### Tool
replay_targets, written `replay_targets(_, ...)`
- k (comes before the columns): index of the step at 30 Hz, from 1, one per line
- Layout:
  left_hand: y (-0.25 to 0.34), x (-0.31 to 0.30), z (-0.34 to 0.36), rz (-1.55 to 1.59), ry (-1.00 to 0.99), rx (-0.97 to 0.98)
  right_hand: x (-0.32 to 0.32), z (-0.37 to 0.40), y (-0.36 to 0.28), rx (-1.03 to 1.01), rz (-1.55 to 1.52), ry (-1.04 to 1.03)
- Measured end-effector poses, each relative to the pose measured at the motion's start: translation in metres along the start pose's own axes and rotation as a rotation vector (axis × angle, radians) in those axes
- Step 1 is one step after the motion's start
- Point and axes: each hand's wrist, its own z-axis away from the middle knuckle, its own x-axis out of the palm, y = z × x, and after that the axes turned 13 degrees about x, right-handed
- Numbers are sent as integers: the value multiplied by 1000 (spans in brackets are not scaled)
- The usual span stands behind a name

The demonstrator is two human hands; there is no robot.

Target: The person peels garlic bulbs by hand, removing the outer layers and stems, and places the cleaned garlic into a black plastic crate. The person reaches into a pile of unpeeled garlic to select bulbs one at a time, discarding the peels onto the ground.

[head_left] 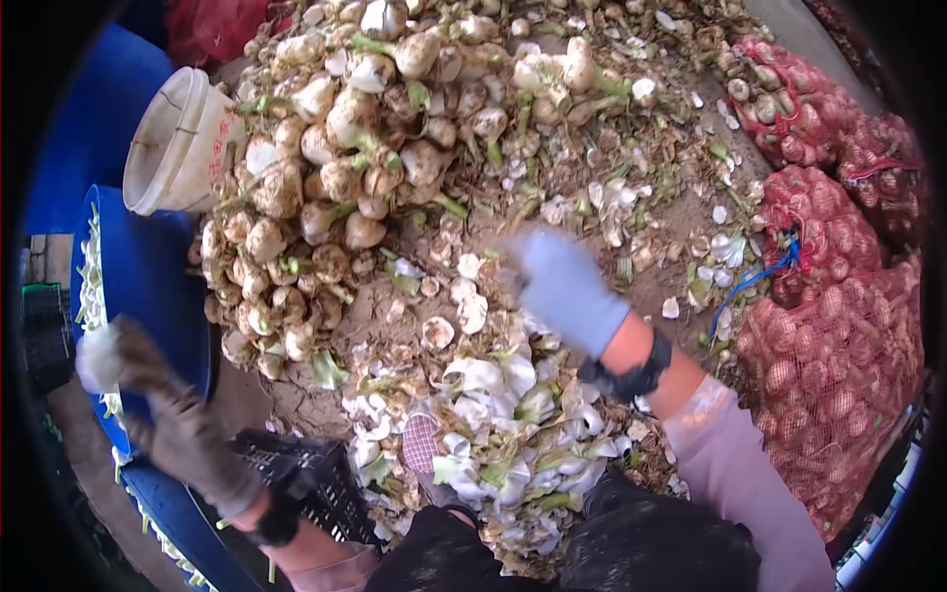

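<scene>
My left hand [173,419], in a dirty grey-brown glove, is closed around a pale, cleaned garlic bulb [97,361] at the rim of a blue tub [163,281]. White bulbs with green stem ends show along the tub's far side. My right hand [567,288], in a light blue glove, is over the littered floor near the middle. Its fingers are smeared by motion, so I cannot make out whether they hold anything. Ahead of both hands lies a large heap of soil-stained garlic bulbs [340,183] with cut green stems.
Peeled skins [503,434] pile up between my legs, around a checked shoe [420,441]. A white bucket [197,143] stands at the upper left. Filled red mesh bags [834,355] line the right side, one with blue string [755,281]. A black crate [306,479] sits by my left arm.
</scene>
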Motion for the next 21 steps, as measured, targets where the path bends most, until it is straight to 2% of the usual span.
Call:
replay_targets(2, 14, 16, -5, -406, -179, -45, -35, -50, 20, 119, 52, 358)
replay_targets(4, 8, -10, -4, -846, -213, -46, -66, -94, 25, 181, 383, 692)
replay_targets(5, -28, -28, 6, -1149, -181, 15, -68, -118, 35, 183, 387, 703)
replay_targets(6, -68, -48, 20, -1451, -145, 80, -63, -142, 48, 301, 415, 504)
replay_targets(7, -79, -69, 27, -1463, -67, -29, -63, -154, 53, 412, 438, 304)
replay_targets(8, -85, -89, 32, -1472, 15, -136, -65, -154, 54, 409, 444, 313)
replay_targets(10, -93, -109, 44, -1527, 69, -291, -65, -135, 50, 256, 262, 449)
replay_targets(12, -91, -127, 52, -1573, 55, -338, -66, -72, 20, 88, -22, 417)
replay_targets(13, -98, -127, 55, -1590, -8, -309, -60, -43, 4, 128, -217, 205)
replay_targets(14, -108, -126, 60, -1610, -72, -291, -27, -24, 12, -155, -312, 175)
replay_targets(15, -113, -126, 62, -1485, -62, -366, -17, 1, -2, -164, -485, 38)
replay_targets(16, -113, -129, 66, -1399, -154, -447, -9, 18, -16, -173, -659, -95)
replay_targets(17, -112, -131, 77, -1414, -37, -541, -2, 27, -20, -162, -667, -92)
replay_targets(18, -113, -132, 91, -1424, 84, -629, 5, 35, -21, 97, -1073, -265)
replay_targets(19, -116, -131, 98, -1369, 163, -567, 8, 40, -20, 371, -1463, -439)
replay_targets(20, -116, -133, 101, -1370, 164, -576, 6, 44, -18, 377, -1468, -435)
replay_targets(21, -115, -134, 105, -1440, 58, -576, 4, 49, -15, 317, -1304, -543)
